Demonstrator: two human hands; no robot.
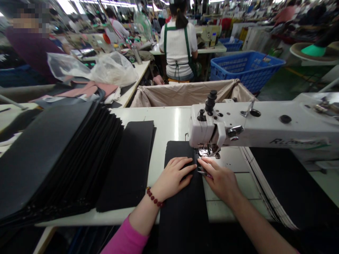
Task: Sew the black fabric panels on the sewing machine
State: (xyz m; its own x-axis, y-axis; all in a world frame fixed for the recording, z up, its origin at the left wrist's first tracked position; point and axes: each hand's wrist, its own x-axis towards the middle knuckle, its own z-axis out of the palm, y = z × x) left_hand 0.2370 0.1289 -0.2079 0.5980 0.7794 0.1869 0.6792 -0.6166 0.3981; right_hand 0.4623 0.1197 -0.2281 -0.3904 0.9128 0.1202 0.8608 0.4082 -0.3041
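A long black fabric panel (182,204) lies under the head of a white sewing machine (254,123) and hangs over the table's front edge. My left hand (176,176) rests flat on the panel with its fingers spread, just left of the presser foot (203,152). At the panel's right edge, close in front of the foot, is my right hand (218,176). Small thread snips (203,173) are tucked in its curled fingers, their blades pointing left. The needle itself is too small to make out.
Tall piles of black panels (60,151) stand at the left, with a lower stack (129,158) beside them. More panels (291,183) lie right of the machine. Behind the table are a cloth-lined bin (185,93), a blue basket (243,68) and a seated co-worker (177,46).
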